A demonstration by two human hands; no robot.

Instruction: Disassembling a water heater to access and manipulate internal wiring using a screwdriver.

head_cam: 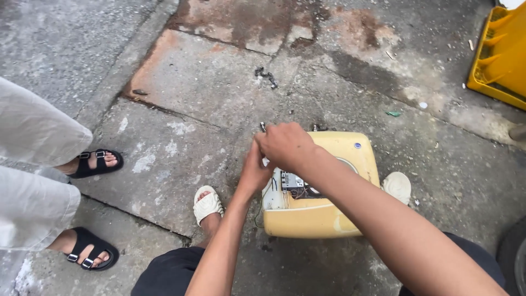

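Outdoor ground, daylight, flat and shadowless. Floor is worn concrete paving [181, 93], grey, laid in large slabs with open joints and cracks running diagonally. Rust-brown staining [257, 22] spreads over the far slabs; pale scuffed patches near the middle. A raised concrete kerb strip [129, 57] runs from the far edge toward the left. A yellow plastic crate [498, 60] sits at the far right corner, partly cut off. Small dark debris [267, 77] and a green scrap [393, 114] lie on the paving. Edge of a dark tyre [515, 257] at the near right corner.
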